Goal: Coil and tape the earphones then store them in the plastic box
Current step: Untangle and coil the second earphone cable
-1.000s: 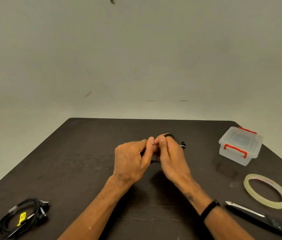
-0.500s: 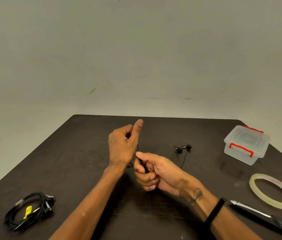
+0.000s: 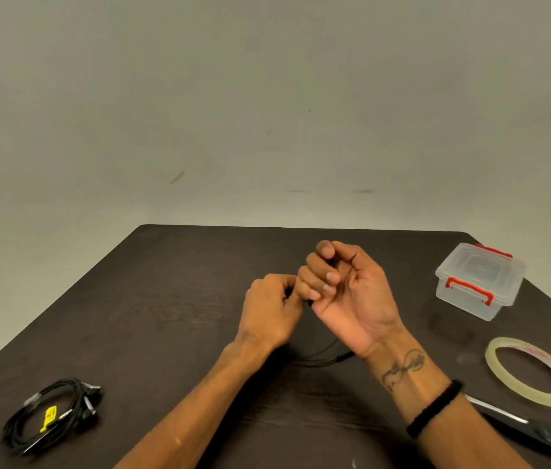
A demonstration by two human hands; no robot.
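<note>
Left hand (image 3: 272, 311): grip curled on the thin black earphone cable (image 3: 330, 357).
Right hand (image 3: 352, 292): grip curled, winding cable.
Technique: we judge even, snug loops above the dark tabletop (image 3: 166, 299) best.

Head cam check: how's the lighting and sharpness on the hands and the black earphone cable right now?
Head view: light is dim and even, with soft shadows under the forearms; the left hand and right hand are only slightly soft; the earphone cable nearly vanishes against the dark table; wide-angle bending shows at the table edges; the plastic box shows no harsh glare.
</note>
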